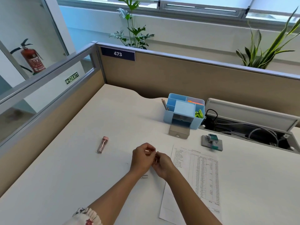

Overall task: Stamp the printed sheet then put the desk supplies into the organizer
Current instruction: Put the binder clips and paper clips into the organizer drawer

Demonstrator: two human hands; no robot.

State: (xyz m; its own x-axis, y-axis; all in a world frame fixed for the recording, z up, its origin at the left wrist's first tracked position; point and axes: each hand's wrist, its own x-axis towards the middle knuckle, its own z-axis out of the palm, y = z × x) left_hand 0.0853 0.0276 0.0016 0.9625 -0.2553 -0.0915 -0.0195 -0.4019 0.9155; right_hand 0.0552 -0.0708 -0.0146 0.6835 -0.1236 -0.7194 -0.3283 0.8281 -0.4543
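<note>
left hand (141, 157): fingers curled, pinching | right hand (163, 165): fingers curled, pinching | hands touching

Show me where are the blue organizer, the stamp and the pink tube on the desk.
blue organizer (168, 116): head view, on its front left wall.
stamp (211, 140): head view, on its upper body, above the grey base.
pink tube (102, 145): head view, on the middle of its clear body.

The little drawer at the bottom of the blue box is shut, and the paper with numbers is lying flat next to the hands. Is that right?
Not quite. The drawer of the blue box is pulled out, not shut, as the head view shows. The rest holds: the paper with numbers lies flat on the desk beside the hands.
</note>
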